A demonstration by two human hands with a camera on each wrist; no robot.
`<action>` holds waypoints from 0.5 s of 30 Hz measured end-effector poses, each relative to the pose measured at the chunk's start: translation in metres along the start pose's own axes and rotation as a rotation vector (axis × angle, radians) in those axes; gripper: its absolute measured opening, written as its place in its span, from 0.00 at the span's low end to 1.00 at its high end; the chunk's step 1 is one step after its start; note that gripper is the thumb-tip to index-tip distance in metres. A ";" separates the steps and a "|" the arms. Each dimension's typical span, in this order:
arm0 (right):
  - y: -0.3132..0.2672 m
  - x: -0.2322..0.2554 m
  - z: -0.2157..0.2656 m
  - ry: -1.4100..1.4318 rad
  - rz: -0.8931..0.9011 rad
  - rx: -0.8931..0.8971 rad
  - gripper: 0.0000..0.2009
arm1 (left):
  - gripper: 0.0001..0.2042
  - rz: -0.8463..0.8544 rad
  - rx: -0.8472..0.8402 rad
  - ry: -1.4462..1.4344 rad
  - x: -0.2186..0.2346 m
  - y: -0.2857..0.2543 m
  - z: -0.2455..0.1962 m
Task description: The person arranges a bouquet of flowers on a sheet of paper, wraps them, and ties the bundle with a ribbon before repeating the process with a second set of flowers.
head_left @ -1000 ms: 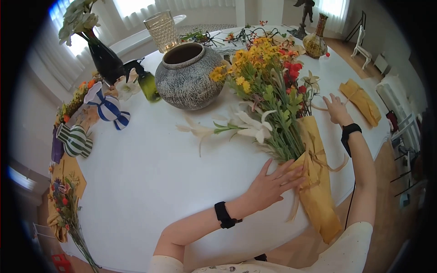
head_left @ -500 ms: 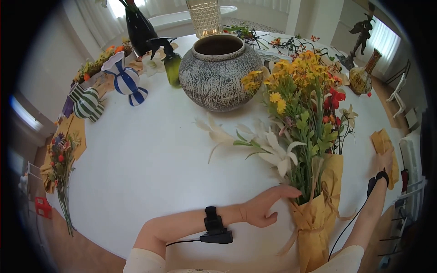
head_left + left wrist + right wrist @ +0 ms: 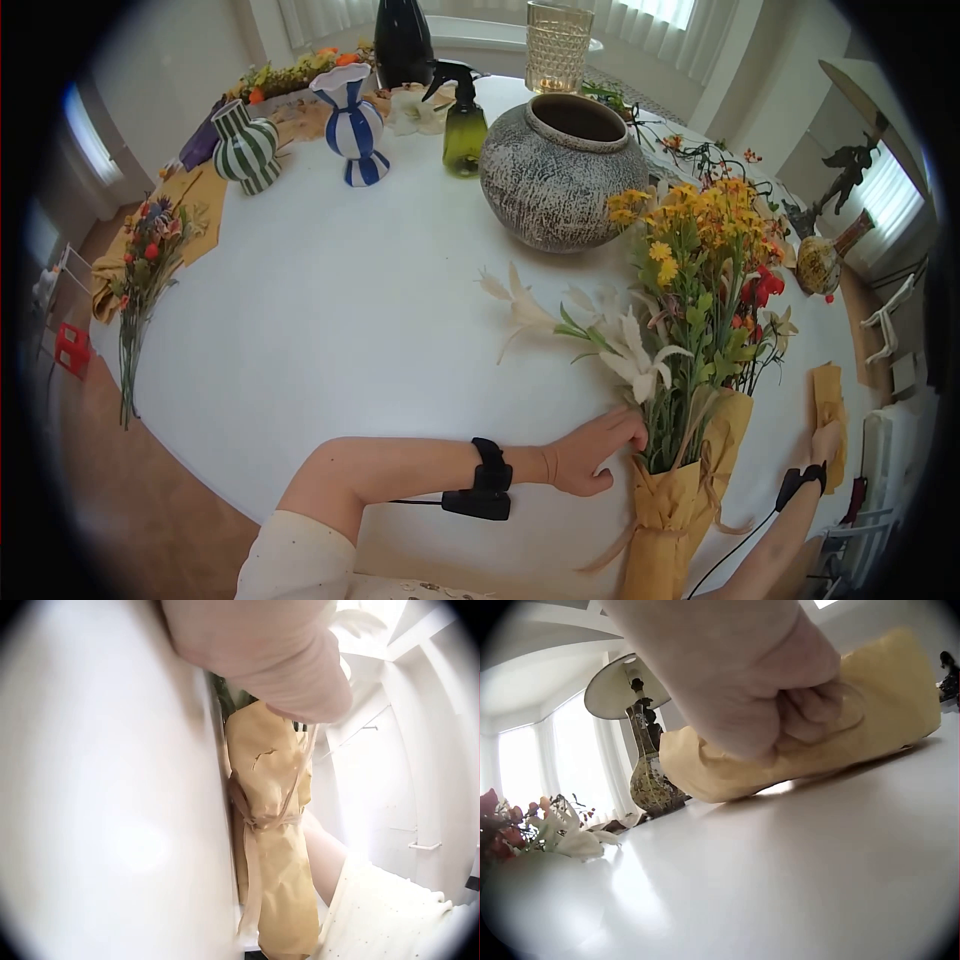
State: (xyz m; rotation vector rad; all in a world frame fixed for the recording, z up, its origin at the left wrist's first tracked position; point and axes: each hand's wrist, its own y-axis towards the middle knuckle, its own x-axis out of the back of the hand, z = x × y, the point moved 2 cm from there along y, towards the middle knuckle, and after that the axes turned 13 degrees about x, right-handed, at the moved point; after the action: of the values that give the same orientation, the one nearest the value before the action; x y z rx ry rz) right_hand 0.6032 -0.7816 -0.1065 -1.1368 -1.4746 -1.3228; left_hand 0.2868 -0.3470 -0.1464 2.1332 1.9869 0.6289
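Note:
A bouquet of yellow, red and white flowers, wrapped in brown paper tied with ribbon, lies on the white table. My left hand touches the stems just above the paper's edge, its fingers loosely bent. In the left wrist view that hand covers the stems above the tied wrapper. At the far right, my right hand grips a folded paper packet. The right wrist view has the hand with fingers curled on the packet, which rests at the table surface.
A large grey pot stands behind the bouquet, beside a green spray bottle. Striped vases stand at the back left. Loose stems lie at the left edge. A patterned bottle vase is at the back right.
My right hand has moved right from beside the bouquet and taken hold of the packet. My left hand has shifted from the wrapper to the stems. The head view has turned.

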 end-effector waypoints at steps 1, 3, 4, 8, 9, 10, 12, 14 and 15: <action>-0.003 0.013 0.002 0.146 -0.153 0.067 0.15 | 0.20 -0.014 -0.017 0.003 0.000 0.000 0.000; 0.005 0.036 -0.012 0.109 -0.156 0.101 0.19 | 0.20 0.001 0.052 0.038 -0.001 -0.001 0.003; 0.004 0.056 -0.013 0.236 -0.211 0.170 0.20 | 0.20 -0.010 0.037 0.032 -0.002 -0.001 0.002; -0.035 0.137 0.027 0.707 -0.505 0.295 0.18 | 0.19 -0.074 0.054 0.055 -0.004 -0.004 0.003; -0.069 0.165 0.053 1.020 -0.616 0.392 0.16 | 0.19 -0.110 0.084 0.064 -0.003 -0.008 0.001; -0.107 0.203 0.073 1.191 -0.287 0.249 0.13 | 0.19 -0.110 0.069 0.057 0.000 -0.012 -0.007; -0.164 0.235 0.109 1.305 -0.310 0.309 0.11 | 0.18 0.048 0.218 -0.004 0.007 -0.027 -0.024; -0.209 0.257 0.138 1.426 -0.324 0.358 0.11 | 0.20 0.137 0.222 -0.075 0.030 -0.044 -0.053; -0.229 0.267 0.151 1.441 -0.257 0.407 0.09 | 0.23 0.225 0.223 -0.139 0.044 -0.051 -0.065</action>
State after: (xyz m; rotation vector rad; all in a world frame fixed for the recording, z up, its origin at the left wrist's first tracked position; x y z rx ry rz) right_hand 0.3144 -0.6145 0.0805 0.3578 -0.6753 -1.3727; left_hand 0.2152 -0.3089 -0.0993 2.4795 1.8348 0.2878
